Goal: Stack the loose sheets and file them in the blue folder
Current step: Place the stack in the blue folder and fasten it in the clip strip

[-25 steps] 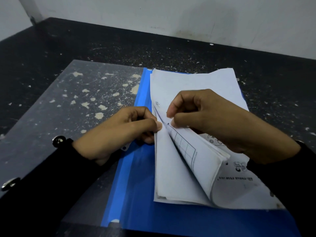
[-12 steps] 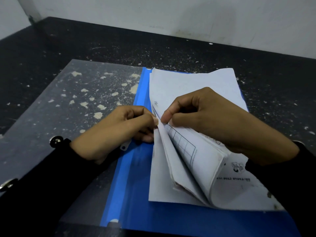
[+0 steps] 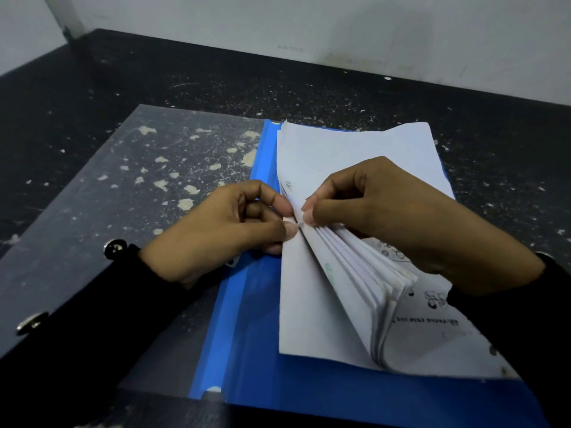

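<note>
**Filing sheets at the spine of the open folder**

Far left: one clear cover flap [image 3: 129, 186], lying flat on the dark speckled table [image 3: 370, 97]. Left hand [image 3: 222, 239]: fingers curled, thumb and forefinger pinching something small at the sheets' left edge, probably the fastener; too small to tell. One blue folder [image 3: 247, 350], open, under everything. One stack of sheets [image 3: 349, 162] rests on its right half, near-left part fanned up. Right hand [image 3: 398, 217]: fingers curled, holding the lifted pages back at the binding edge. Sheet count: not readable, many.

Judgement: paper is light, limp, creases and slips easily; best held near the punched edge, whole stack together. Folder plastic looks slick.
</note>
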### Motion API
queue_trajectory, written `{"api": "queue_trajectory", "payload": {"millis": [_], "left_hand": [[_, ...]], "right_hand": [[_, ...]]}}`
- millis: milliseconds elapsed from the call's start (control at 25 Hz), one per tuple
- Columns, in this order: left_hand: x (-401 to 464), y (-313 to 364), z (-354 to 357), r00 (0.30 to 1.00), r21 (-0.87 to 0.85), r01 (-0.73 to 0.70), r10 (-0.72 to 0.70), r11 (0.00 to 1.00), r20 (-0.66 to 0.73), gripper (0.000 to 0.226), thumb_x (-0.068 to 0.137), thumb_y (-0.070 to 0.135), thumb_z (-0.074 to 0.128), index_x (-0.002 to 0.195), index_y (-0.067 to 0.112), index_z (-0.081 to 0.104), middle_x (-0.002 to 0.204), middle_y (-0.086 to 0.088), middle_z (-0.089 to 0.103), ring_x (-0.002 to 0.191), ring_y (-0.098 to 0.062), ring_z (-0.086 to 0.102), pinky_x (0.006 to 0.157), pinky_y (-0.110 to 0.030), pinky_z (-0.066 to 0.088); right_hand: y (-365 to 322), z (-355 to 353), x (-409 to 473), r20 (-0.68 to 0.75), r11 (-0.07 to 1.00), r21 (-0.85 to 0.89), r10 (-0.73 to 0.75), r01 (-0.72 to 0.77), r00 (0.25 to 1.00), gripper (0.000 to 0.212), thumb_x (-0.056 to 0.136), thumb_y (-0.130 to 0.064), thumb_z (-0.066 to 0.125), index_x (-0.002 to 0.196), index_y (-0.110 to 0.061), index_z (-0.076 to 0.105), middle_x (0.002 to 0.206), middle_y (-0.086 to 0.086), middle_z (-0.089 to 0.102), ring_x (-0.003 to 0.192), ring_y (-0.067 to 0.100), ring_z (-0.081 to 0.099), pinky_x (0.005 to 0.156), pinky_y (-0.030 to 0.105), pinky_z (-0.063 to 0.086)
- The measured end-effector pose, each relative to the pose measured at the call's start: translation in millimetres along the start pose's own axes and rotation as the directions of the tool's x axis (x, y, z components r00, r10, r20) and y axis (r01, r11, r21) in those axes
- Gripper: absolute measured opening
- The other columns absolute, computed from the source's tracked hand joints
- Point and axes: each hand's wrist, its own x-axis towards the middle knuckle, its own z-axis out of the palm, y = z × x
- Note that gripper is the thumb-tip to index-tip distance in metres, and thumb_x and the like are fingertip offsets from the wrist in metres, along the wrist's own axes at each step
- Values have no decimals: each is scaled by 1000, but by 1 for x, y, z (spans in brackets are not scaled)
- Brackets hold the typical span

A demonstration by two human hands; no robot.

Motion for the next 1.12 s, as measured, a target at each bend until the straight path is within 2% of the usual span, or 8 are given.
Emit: {"api": "queue_trajectory", "payload": {"millis": [120,280,360,600,680,800,960,1120], "left_hand": [[0,0,2,1000,12,-12,13,1000,-26,15,78,-3,68,89,1,59,62,-8,60,50,-12,58,54,-16,52],[1,0,4,999,17,-30,30,999,-32,14,78,-4,67,82,3,56,52,-4,60,42,-9,56,47,-15,49],[2,-1,4,999,24,-31,31,999,-30,16,77,-3,68,80,4,54,51,-4,60,41,-10,55,45,-16,49],[4,-3,0,999,27,-37,37,999,-20,20,75,-4,70,75,4,52,51,-8,60,41,-11,56,46,-16,51],[4,-3,-1,999,30,-53,53,998,2,18,75,-4,70,75,3,54,53,-9,59,42,-11,56,48,-16,51],[3,-6,-2,996,48,-88,88,995,11,11,74,-2,71,78,-1,61,54,-9,61,46,-12,57,51,-17,52],[0,-11,-1,981,176,-189,192,966,-1,11,76,2,72,84,-4,68,60,-12,65,50,-15,58,54,-21,52],[-1,-12,0,975,188,-216,221,958,-5,7,78,1,71,83,-3,69,63,-14,61,52,-16,53,53,-22,48]], "right_hand": [[2,-2,1,15,998,24,50,-50,999,9,80,-13,71,72,-10,75,89,11,74,63,8,56,54,15,45],[2,-3,1,15,996,36,84,-85,996,9,81,-15,70,77,-10,76,89,7,75,71,9,63,59,15,49],[2,-3,1,16,995,37,94,-95,995,9,82,-15,70,78,-10,77,87,7,75,68,8,62,56,14,48],[1,-2,2,-15,997,-23,74,-74,997,9,82,-17,70,76,-15,77,82,0,75,66,10,65,53,12,48],[1,-2,2,-30,997,-37,64,-65,998,8,82,-16,71,76,-16,77,81,-1,75,71,11,67,54,10,48],[1,-1,1,-34,997,-41,63,-64,997,8,82,-17,71,76,-16,77,80,-3,75,66,6,65,53,10,47],[1,-2,2,-32,996,-55,71,-73,997,9,83,-19,70,76,-18,77,79,-7,74,74,4,67,53,9,49],[1,-1,2,-33,996,-66,52,-54,998,8,82,-20,70,77,-19,76,75,-8,74,63,0,65,52,10,48]]}}
